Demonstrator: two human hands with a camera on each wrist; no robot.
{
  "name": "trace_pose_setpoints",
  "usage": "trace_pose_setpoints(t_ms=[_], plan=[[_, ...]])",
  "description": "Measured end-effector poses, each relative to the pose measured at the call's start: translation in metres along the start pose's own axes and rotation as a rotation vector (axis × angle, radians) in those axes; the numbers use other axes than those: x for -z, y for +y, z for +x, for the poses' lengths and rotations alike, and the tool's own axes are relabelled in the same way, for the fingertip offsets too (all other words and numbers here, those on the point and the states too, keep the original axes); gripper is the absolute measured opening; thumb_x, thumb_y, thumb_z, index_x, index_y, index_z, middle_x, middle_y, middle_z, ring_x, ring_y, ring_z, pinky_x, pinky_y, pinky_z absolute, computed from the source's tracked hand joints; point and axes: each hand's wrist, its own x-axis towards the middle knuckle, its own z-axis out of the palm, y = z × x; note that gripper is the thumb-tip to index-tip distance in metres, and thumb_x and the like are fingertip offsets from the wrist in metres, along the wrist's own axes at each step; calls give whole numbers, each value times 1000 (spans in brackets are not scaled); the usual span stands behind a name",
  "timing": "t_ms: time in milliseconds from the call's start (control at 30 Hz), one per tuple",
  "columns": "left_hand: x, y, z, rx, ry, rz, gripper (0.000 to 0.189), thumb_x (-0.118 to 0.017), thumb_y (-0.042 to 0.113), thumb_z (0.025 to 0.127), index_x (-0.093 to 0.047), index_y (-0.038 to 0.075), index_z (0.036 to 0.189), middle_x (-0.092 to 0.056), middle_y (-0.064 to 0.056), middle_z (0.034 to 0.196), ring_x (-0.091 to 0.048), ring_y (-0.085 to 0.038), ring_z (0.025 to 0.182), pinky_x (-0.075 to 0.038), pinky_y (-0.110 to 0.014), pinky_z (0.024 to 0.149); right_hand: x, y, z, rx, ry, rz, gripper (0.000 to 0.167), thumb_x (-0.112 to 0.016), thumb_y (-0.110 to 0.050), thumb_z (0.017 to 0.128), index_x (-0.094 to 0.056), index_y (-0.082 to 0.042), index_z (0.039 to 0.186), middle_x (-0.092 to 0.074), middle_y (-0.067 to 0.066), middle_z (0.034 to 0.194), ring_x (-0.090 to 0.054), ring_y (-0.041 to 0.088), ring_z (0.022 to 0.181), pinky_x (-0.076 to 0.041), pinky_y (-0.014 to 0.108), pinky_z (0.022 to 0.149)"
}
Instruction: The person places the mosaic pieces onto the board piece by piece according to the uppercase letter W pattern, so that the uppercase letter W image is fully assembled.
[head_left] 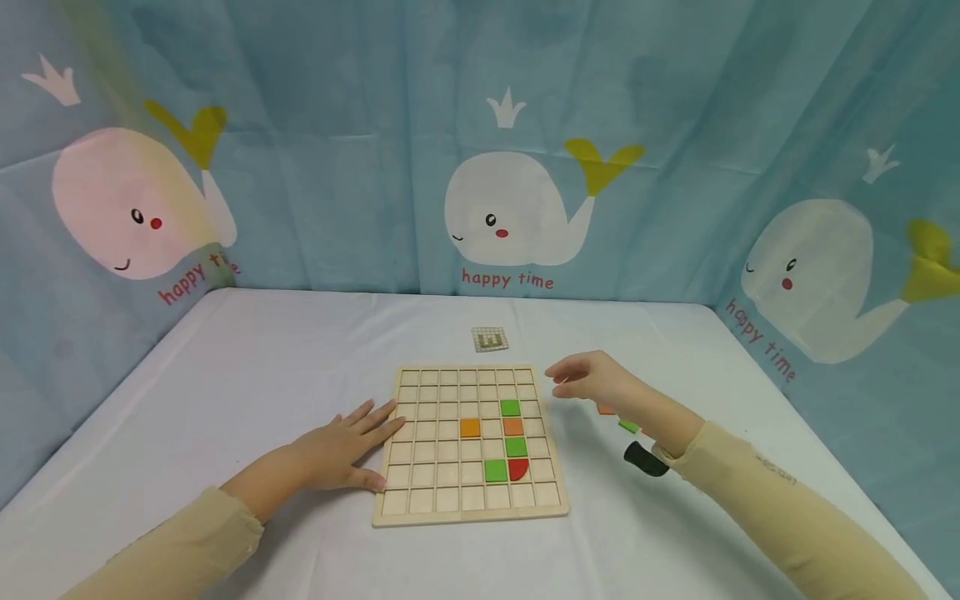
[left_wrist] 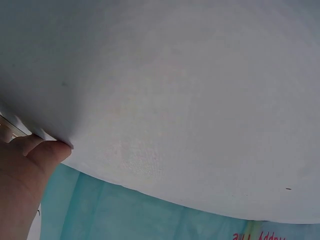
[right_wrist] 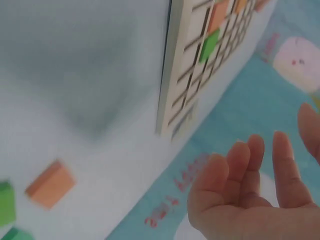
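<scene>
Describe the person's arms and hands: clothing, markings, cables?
Left hand and right hand are bare, with no gloves or rings visible. The left sleeve and right sleeve are long, plain beige, with loosely wrinkled cuffs. Small, faint lettering marks the right sleeve; too small to read. No cables visible.

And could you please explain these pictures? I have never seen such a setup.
There is no machine: a person works with bare hands. The wide picture comes from a camera on the head; the other two from one on each wrist. On the white table lies a gridded board with coloured pieces in it; a small card lies beyond it, loose pieces and a dark object to its right. The left hand touches the board's left edge; the right hand, raised, appears to hold nothing.
</scene>
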Motion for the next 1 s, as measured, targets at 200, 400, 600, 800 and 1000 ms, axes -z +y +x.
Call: trace_pose_setpoints(t_ms=[200, 400, 600, 800, 1000], plan=[[1, 0, -1, -8, 11, -2, 95, -58, 65, 83, -29, 9, 153, -13, -15, 161, -12, -46, 143, -22, -68, 105, 26, 14, -7, 8, 9, -13, 45, -67, -19, 93, -57, 0, 132, -57, 21, 130, -56, 30, 115, -44, 51, 99], [1, 1, -1, -4, 10, -4, 95, -58, 65, 83, -29, 9, 153, -13, -15, 161, -13, -46, 143, -22, -68, 106, 46, 31, -12, -1, -4, -43, 46, -66, -24, 94, -58, -1, 132, -55, 21, 133, -53, 33, 120, -42, 52, 100], [0, 0, 0, -1, 9, 2, 95, -58, 65, 83, -29, 9, 153, -14, -14, 161, -13, -46, 143, -23, -68, 105, 60, 51, -16, -12, -16, -59, 47, -65, -24, 94, -56, 3, 132, -53, 24, 133, -54, 35, 117, -42, 54, 99], [2, 1, -1, -3, 10, -2, 94, -60, 64, 83, -30, 7, 153, -14, -15, 160, -14, -47, 143, -23, -69, 105, 73, 65, -19, 12, -17, -64, 49, -64, -23, 95, -53, 5, 134, -50, 27, 134, -51, 39, 120, -42, 56, 98], [2, 2, -2, -8, 16, -4, 94, -60, 63, 83, -31, 7, 152, -15, -15, 160, -14, -47, 143, -23, -69, 105, 82, 78, -20, 0, -14, -115, 48, -65, -24, 94, -55, 2, 134, -49, 27, 134, -51, 39, 118, -44, 54, 95]])
